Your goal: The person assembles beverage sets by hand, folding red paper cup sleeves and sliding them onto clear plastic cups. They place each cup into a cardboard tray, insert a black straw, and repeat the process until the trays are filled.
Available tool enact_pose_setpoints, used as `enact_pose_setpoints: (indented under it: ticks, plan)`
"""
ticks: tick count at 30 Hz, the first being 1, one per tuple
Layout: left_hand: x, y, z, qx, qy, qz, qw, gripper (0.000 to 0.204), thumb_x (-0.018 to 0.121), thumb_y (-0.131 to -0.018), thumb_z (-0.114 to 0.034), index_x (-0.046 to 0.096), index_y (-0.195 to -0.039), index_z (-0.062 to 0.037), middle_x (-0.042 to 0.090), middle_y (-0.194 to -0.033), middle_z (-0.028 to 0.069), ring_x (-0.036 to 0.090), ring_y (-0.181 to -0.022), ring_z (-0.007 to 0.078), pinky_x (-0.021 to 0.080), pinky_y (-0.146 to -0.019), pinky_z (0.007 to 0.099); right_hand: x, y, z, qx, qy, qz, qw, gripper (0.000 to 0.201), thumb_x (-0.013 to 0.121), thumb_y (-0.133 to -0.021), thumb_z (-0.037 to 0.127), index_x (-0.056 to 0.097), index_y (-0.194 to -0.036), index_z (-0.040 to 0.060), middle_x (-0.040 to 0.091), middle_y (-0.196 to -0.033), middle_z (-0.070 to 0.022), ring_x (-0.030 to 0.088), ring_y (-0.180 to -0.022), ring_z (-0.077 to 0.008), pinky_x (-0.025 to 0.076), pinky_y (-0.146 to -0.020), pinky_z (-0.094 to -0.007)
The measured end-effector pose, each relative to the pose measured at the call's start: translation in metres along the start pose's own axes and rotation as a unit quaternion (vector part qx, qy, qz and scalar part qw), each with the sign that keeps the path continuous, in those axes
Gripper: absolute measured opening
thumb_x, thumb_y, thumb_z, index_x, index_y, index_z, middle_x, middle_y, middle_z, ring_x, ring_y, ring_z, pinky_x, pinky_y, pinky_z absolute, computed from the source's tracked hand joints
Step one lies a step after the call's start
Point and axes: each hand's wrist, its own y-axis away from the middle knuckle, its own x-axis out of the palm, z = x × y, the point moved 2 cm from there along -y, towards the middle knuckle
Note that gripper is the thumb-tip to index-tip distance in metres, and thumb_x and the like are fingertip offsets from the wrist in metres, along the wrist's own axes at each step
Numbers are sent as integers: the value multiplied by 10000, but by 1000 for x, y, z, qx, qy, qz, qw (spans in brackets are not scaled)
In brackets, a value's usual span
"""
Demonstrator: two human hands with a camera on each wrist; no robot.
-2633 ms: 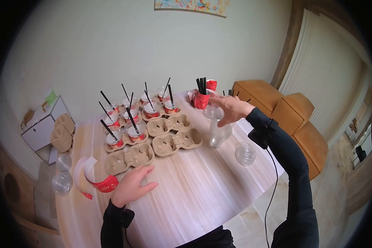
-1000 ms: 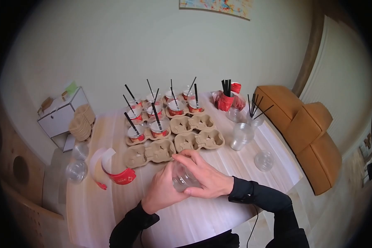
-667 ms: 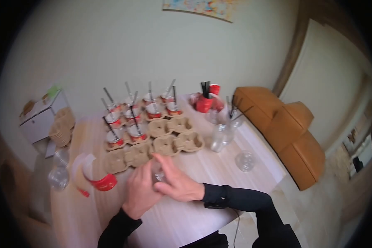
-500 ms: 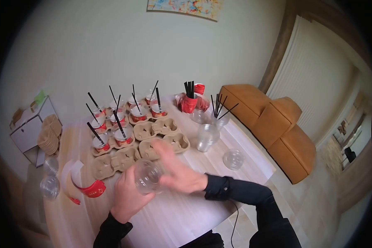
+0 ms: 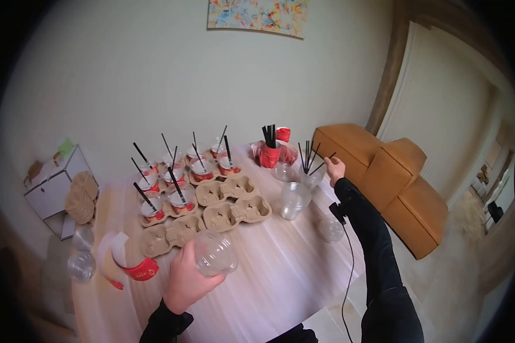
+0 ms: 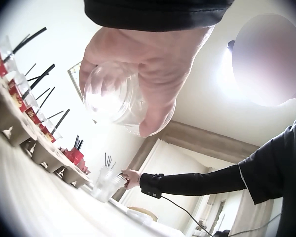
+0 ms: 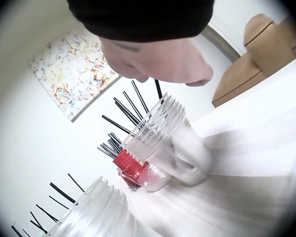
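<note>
My left hand (image 5: 187, 277) grips a clear plastic cup (image 5: 216, 255) above the near part of the table, thumb and fingers around its side. The left wrist view also shows this clear cup (image 6: 116, 96) in the curled fingers. At the table's right side, my right hand (image 5: 336, 170) pinches the upper end of a black straw (image 5: 324, 163), which leans out of a clear cup (image 5: 310, 178). In the right wrist view, the straw (image 7: 159, 90) meets the underside of the curled fingers, above the stacked clear cups (image 7: 180, 148) that hold several other straws.
Cardboard drink carriers (image 5: 220, 216) fill the table's middle, several pockets holding red-banded cups with straws. A clear cup stack (image 5: 294, 201), a red cup (image 5: 269, 155) of straws and clear lids (image 5: 331, 228) stand right. Red cup sleeves (image 5: 140, 270) lie left.
Both hands were together on the clear cup. My right hand has let go and moved right to the straws; my left hand still holds the cup.
</note>
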Motion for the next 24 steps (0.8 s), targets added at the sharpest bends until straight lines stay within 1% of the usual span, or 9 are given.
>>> enact_pose_setpoints:
  ticks: [2,4,6,10,12,14,18,20,24]
  plan:
    - [0,0,4,-9,27,-2,1000,757,872,-634,-219,518,-1262,11,670,-1101,193,671,-999,343,541,-855,418,-5,19,24,-12,-10,24,1000,319,722,-851,244,743,-1011,-31,758,-900,-109,700,-811,-187,540,-776,-324]
    - [-3,-2,6,-22,25,-5,999,765,876,-638,-222,515,-1271,10,671,-1110,189,675,-1008,330,542,-862,410,-11,18,36,-156,26,-49,986,270,699,-854,225,741,-951,-23,734,-787,-96,662,-707,-150,532,-709,-332]
    - [-8,-1,10,-37,25,0,999,774,880,-641,-224,512,-1280,10,673,-1119,184,678,-1017,316,544,-870,402,-16,31,75,-190,-22,-68,979,238,676,-857,213,722,-861,-21,706,-740,-100,651,-686,-154,528,-702,-328]
    - [-8,-3,10,-50,71,1,996,783,889,-652,-228,507,-1294,8,672,-1132,154,677,-1036,273,545,-874,383,-22,31,89,-101,83,-110,985,504,708,-819,231,566,-1212,-51,705,-970,-199,676,-936,-261,531,-838,-390]
    - [-11,-4,10,-50,68,-5,996,780,892,-653,-226,509,-1292,7,671,-1138,146,675,-1043,262,545,-874,380,-11,-7,45,-74,113,-128,983,708,751,-791,231,423,-1336,-81,680,-1048,-238,650,-1063,-302,515,-901,-417]
    - [-12,-3,8,-50,54,4,997,784,894,-650,-220,506,-1292,7,667,-1149,149,671,-1050,262,544,-881,380,-5,-22,16,0,83,-158,984,266,750,-827,217,648,-824,-28,616,-707,-117,602,-637,-238,506,-639,-394]
    - [-7,-3,15,-52,71,5,996,849,926,-606,-191,480,-1302,1,643,-1075,119,646,-998,217,523,-903,368,-10,10,31,162,-70,-1,984,228,715,-875,204,616,-749,41,534,-621,-16,474,-550,-130,379,-511,-342]
    - [-5,-3,16,-67,81,15,994,868,928,-603,-190,472,-1315,3,642,-1082,123,645,-1011,220,521,-910,372,-13,13,34,142,-62,23,988,228,732,-848,180,656,-827,-34,589,-722,-20,514,-635,-136,431,-599,-328]
    - [-6,-1,23,-90,86,25,992,896,930,-602,-182,458,-1339,7,644,-1098,130,643,-1031,221,520,-920,370,-23,19,81,-197,-107,-77,971,319,589,-969,244,610,-733,30,504,-651,26,428,-595,-74,345,-545,-289]
